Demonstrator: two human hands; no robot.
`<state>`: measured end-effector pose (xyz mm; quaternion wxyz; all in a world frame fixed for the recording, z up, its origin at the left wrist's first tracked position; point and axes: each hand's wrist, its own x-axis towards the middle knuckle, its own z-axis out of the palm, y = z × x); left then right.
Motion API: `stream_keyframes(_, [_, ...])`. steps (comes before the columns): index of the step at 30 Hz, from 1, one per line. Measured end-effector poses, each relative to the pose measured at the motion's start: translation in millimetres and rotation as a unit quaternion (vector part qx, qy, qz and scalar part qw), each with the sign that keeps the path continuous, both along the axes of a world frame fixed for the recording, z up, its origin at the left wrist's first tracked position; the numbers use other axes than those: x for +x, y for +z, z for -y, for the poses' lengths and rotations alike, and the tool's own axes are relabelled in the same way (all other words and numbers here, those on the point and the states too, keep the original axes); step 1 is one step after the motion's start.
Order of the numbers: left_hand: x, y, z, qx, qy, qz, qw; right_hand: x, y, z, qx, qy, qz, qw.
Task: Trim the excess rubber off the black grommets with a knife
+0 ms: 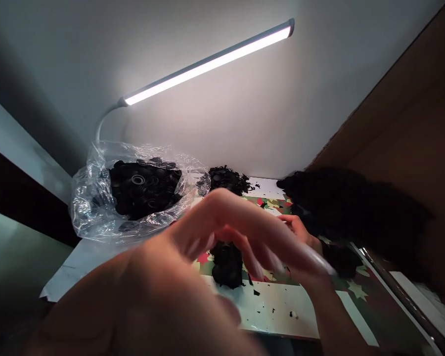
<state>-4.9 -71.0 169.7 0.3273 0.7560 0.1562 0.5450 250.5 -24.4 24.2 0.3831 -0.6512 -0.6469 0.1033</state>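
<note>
My left hand looms large in the foreground, slightly blurred. Its fingers are bent and apart from the thumb, with nothing seen in them. Behind it, my right hand is over the patterned board; its visible fingers are curled, and whatever they hold is hidden by my left hand. A small clump of black pieces lies on the board below my left fingers. Beyond, to the left, a clear plastic bag stands open, full of black ring-shaped parts.
A small heap of black scraps lies at the back, and a large dark pile fills the right side. Black bits dot the white strip in front. A lit bar lamp hangs above; a brown panel borders the right.
</note>
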Motion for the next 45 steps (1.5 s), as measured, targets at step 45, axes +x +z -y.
stream_keyframes(45, [23,-188.5,-102,-0.241,0.158,-0.089,0.953,-47,-31.8,-24,0.04,0.249,-0.128,0.959])
